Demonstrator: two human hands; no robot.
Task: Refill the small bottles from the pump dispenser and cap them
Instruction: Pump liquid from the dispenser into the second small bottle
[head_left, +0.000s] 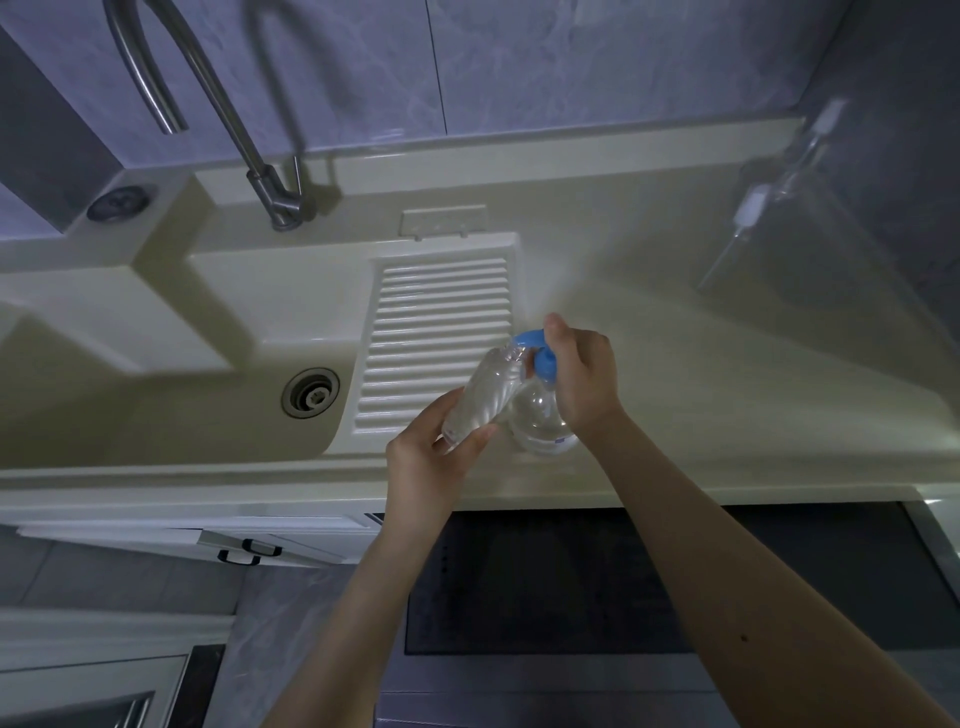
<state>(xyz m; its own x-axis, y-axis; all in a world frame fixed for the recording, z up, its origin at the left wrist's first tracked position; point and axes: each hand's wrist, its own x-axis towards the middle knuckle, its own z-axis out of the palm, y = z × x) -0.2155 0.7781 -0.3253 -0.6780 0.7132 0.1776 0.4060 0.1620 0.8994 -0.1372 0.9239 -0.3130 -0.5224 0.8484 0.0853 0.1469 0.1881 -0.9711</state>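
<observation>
A clear pump dispenser (543, 423) with a blue pump head (540, 356) stands on the cream counter just right of the sink's ribbed drainboard. My right hand (584, 376) is on the blue pump head, fingers curled over it, thumb pointing up. My left hand (434, 457) grips the base of a small clear ribbed bottle (485, 392) and holds it tilted, its open mouth up against the blue nozzle. No cap shows on this bottle.
A cream sink (171, 395) with a metal drain (310, 392) and steel faucet (228, 104) lies to the left. A faint clear bottle with a white pump (753, 208) shows at the back right. A dark appliance front (623, 587) sits below the counter edge.
</observation>
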